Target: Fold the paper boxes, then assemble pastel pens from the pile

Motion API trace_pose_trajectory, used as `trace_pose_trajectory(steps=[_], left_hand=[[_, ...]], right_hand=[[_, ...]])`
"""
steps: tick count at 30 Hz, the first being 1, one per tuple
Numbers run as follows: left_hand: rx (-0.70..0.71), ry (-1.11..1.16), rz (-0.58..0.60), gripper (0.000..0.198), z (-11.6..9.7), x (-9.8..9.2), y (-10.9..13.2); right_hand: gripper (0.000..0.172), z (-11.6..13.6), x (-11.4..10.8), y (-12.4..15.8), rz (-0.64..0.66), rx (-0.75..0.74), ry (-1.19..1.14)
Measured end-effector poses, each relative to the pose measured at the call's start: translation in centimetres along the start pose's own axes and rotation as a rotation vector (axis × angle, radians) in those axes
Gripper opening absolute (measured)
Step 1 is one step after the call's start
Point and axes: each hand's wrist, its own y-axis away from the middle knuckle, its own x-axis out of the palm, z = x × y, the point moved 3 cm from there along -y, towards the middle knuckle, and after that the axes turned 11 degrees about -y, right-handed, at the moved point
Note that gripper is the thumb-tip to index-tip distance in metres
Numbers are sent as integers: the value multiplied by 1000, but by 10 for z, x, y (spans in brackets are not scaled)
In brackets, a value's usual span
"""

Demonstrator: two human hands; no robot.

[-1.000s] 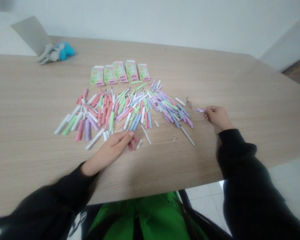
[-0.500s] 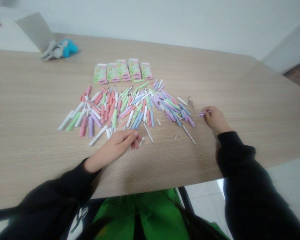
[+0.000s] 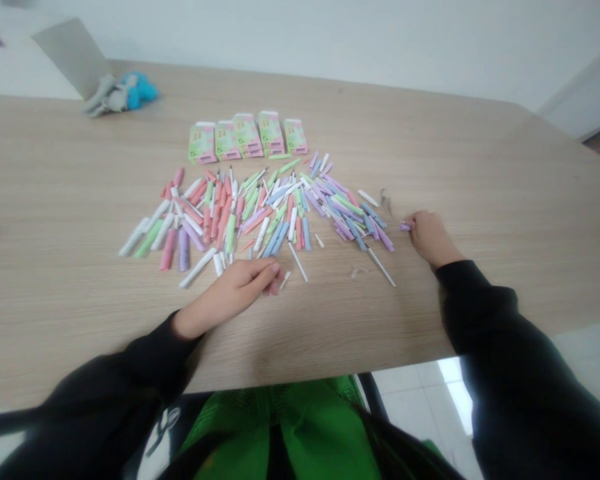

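My right hand is closed at the right side of the pile, its fingertips pinching a small purple pen piece just above or on the table. At the front of the pile, my left hand has its fingers curled and thumb pressed in; what they hold, if anything, is hidden. Beside its fingertips lies a short white piece, and a thin white stick slants just beyond. Between the hands spreads a heap of pastel pens and pen parts in pink, green, purple, blue and white.
Several small green and pink boxes stand in a row behind the pens. A grey and blue cloth bundle lies at the back left. Clear scraps and a long white and blue pen lie near the table's front.
The view has shifted slightly. Both hands keep nearly the same place and grip, the right one still with the purple piece at its fingertips.
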Motion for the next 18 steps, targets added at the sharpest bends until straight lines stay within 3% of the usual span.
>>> trace_pose_trajectory(steps=[8, 13, 18], left_hand=[[20, -59, 12, 45, 3, 1, -1], [34, -19, -8, 44, 0, -1, 0], [29, 96, -60, 40, -6, -4, -1]], right_hand=[[32, 4, -4, 6, 39, 160, -27], [31, 4, -8, 12, -91, 259, -257], [24, 33, -35, 13, -189, 173, -434]])
